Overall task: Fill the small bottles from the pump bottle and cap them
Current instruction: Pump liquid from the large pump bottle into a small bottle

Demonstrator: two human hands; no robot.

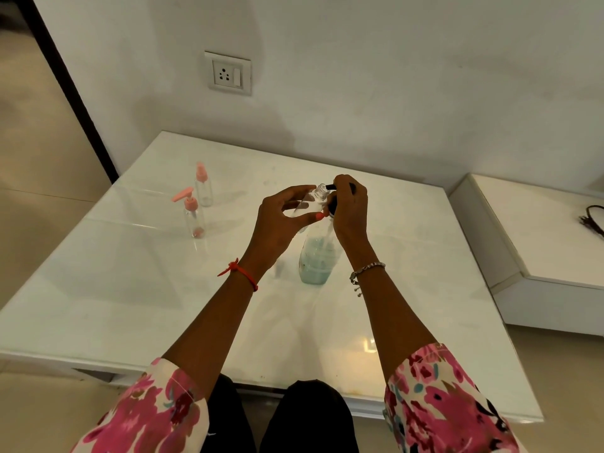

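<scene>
A clear pump bottle (315, 256) with pale blue liquid stands upright at the middle of the white table (130, 289). My right hand (349, 210) is closed over its black pump head, and the black nozzle pokes out to the left. My left hand (282, 217) holds a small clear uncapped bottle (313, 199) tilted, its open neck right at the nozzle. Two other small clear bottles stand at the left: one with a pink pump cap (192, 214), one with a pink spray cap (203, 184) behind it.
The table stands against a white wall with a socket plate (228, 73). A lower white ledge (539, 237) sits at the right with a dark cable (593, 220) on it. My knees are under the table's front edge.
</scene>
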